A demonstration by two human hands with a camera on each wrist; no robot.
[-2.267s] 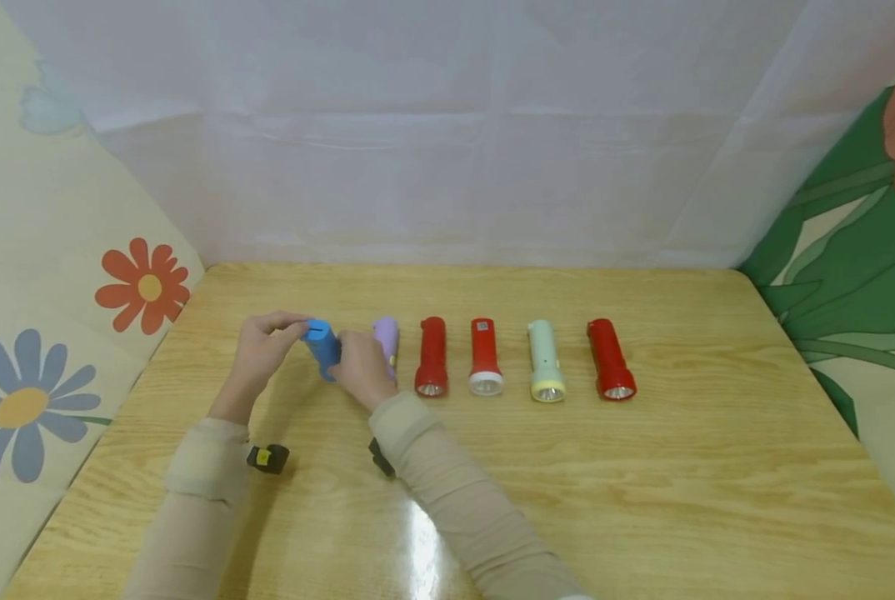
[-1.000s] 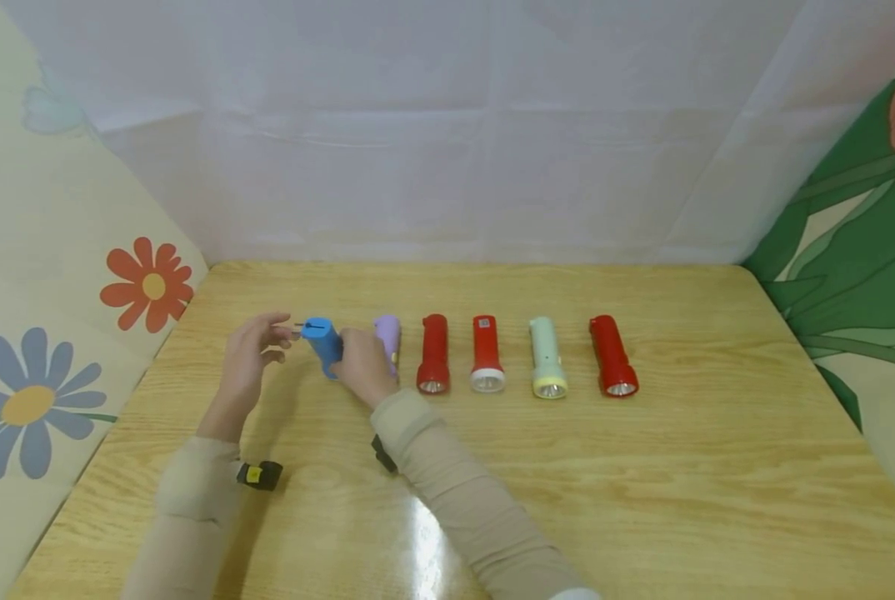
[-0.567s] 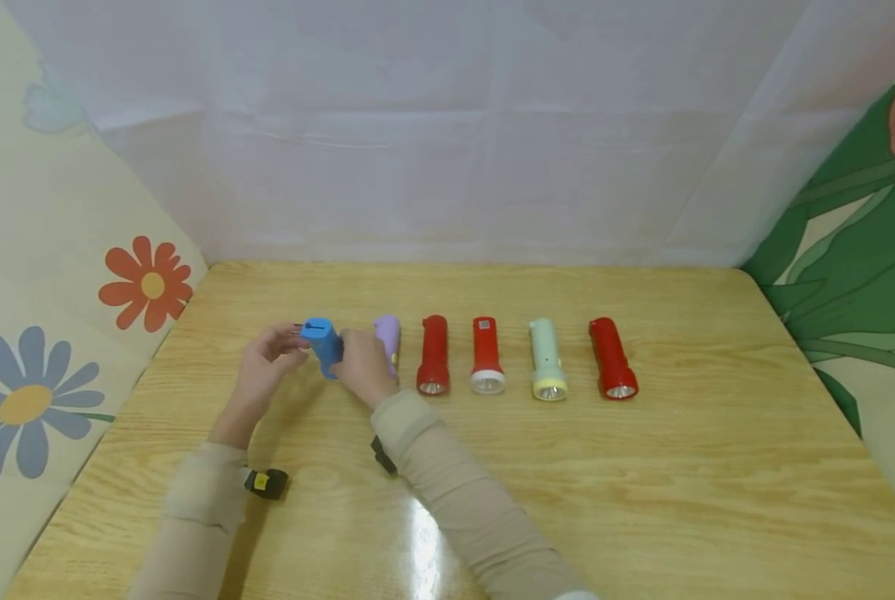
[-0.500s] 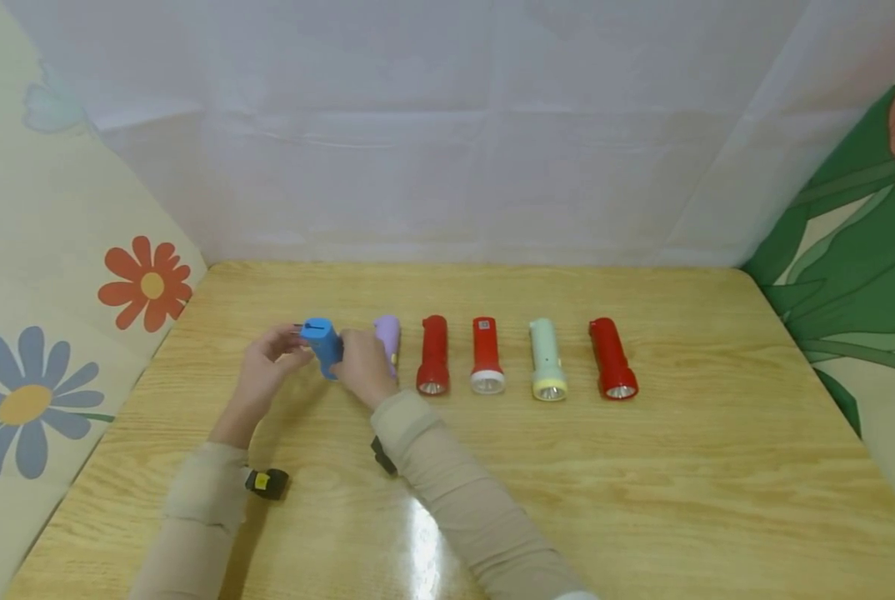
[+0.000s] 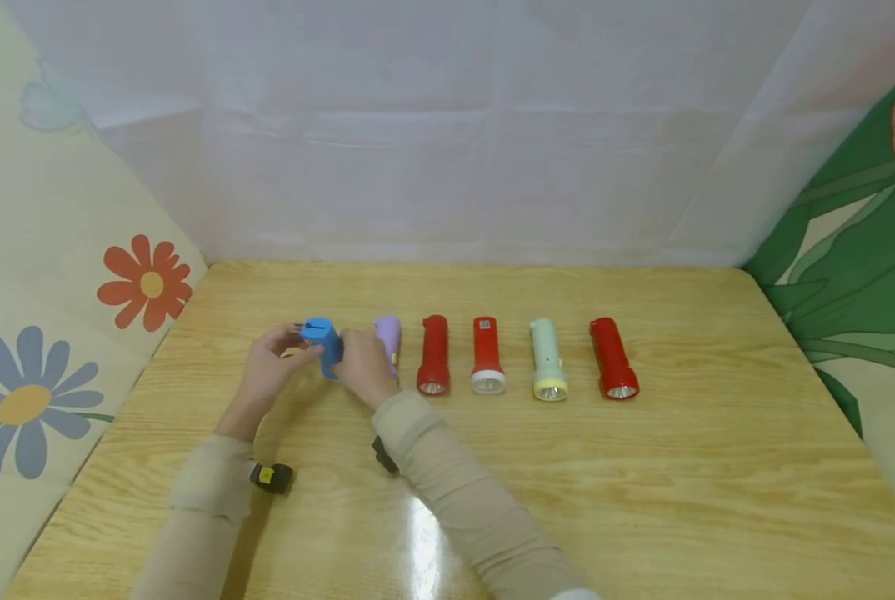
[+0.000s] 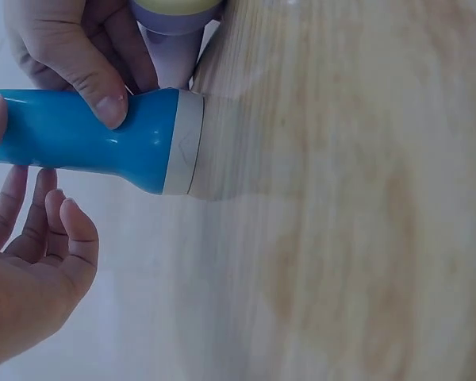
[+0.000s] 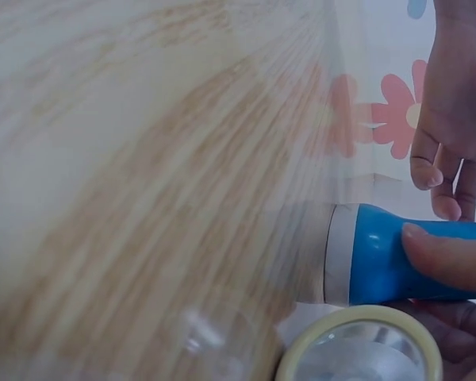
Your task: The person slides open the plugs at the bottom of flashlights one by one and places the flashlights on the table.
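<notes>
A blue flashlight [image 5: 331, 350] stands on its white-rimmed head [image 6: 184, 144], tail up, with thin metal prongs [image 5: 302, 326] sticking out to the left near its tail. Round its body, low down, my right hand [image 5: 365, 365] grips it, thumb along the side [image 7: 444, 255]. From the left, my left hand [image 5: 271, 368] pinches the upper body, its thumb laid on the blue side and its fingertips by the prongs; the outer fingers [image 6: 71, 230] are loosely bent. A purple flashlight [image 5: 390, 332] with a yellow rim [image 7: 295, 353] lies just right, partly hidden by my right hand.
Right of the purple one, a red flashlight [image 5: 434, 350], a red one with a white rim [image 5: 486, 342], a pale green one [image 5: 545, 346] and another red one [image 5: 611, 348] lie in a row. A black wrist camera [image 5: 275, 478] hangs at my left sleeve over the wooden table [image 5: 680, 500].
The prongs have come out since the first frame. My left hand drew back from the blue flashlight, then returned, and its thumb now lies on the body. My right hand kept its grip.
</notes>
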